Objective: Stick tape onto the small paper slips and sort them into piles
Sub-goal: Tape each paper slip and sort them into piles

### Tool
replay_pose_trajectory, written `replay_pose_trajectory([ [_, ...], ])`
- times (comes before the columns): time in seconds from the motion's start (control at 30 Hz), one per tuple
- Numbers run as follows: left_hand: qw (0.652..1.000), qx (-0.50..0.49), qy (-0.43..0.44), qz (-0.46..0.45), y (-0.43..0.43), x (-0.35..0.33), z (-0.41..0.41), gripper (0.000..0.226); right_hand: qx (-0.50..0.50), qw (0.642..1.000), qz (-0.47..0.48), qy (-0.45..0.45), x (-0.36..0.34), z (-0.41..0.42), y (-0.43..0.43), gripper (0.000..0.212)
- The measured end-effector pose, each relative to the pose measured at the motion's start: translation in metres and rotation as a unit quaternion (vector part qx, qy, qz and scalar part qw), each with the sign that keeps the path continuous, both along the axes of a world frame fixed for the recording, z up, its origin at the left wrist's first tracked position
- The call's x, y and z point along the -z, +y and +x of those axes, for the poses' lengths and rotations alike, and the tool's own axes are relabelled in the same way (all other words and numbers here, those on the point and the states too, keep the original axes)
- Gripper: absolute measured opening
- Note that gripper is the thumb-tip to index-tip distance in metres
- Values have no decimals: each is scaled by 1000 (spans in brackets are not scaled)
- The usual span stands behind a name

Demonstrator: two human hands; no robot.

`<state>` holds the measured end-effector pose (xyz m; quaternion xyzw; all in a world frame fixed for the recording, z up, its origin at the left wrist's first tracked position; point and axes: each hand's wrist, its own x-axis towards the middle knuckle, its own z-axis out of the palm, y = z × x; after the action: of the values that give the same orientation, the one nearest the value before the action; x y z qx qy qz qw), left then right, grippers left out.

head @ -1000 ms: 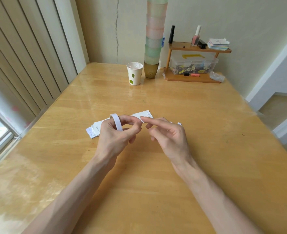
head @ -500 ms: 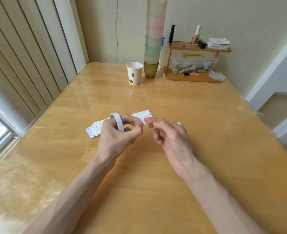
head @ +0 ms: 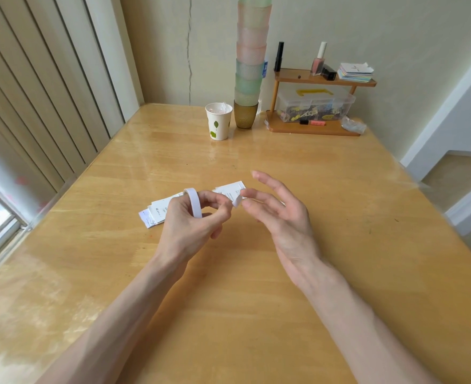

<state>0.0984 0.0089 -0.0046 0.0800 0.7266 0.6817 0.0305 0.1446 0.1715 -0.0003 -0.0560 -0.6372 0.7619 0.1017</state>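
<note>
My left hand [head: 190, 225] grips a white tape roll [head: 193, 202] above the middle of the wooden table [head: 256, 300]. A short loose end of tape [head: 237, 201] sticks out by its fingertips. My right hand [head: 280, 217] is beside it with fingers spread and straight; its thumb tip is right at the tape end, and I cannot tell if they touch. Small white paper slips [head: 156, 210] lie in an overlapping pile behind my left hand. Another slip [head: 228, 189] lies behind the fingertips of both hands, partly hidden.
At the back stand a paper cup [head: 219, 121], a tall stack of pastel cups [head: 249, 65] and a small wooden shelf [head: 323, 79] with bottles, cards and a clear plastic box [head: 312, 105]. Vertical blinds and a window run along the left edge.
My right hand has let go of its pinch at the tape and spread its fingers, drawing slightly right. A short tape end now stands free. My left hand keeps the roll in place.
</note>
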Motion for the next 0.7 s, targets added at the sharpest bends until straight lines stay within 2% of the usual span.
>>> replay_pose_trajectory([
  [0.07, 1000, 9, -4, -5, 1, 1, 0, 13, -9, 1000, 4, 8, -1, 2, -3, 50],
  [0.2, 1000, 8, -11, 3, 0, 3, -2, 15, 25, 999, 18, 13, -1, 1, 0, 39],
  [0.27, 1000, 0, -6, 11, -1, 3, -3, 17, 73, 994, 82, 7, 4, -5, 12, 37],
  [0.37, 1000, -12, -5, 21, -1, 4, -5, 19, 140, 945, 295, -3, 21, -18, 40, 43],
  [0.43, 1000, -11, -6, 24, 0, 5, -5, 20, 162, 910, 380, -24, 29, -23, 51, 48],
  [0.7, 1000, -10, 1, 18, -1, 8, -6, 17, 221, 864, 450, -35, 36, -28, 57, 34],
])
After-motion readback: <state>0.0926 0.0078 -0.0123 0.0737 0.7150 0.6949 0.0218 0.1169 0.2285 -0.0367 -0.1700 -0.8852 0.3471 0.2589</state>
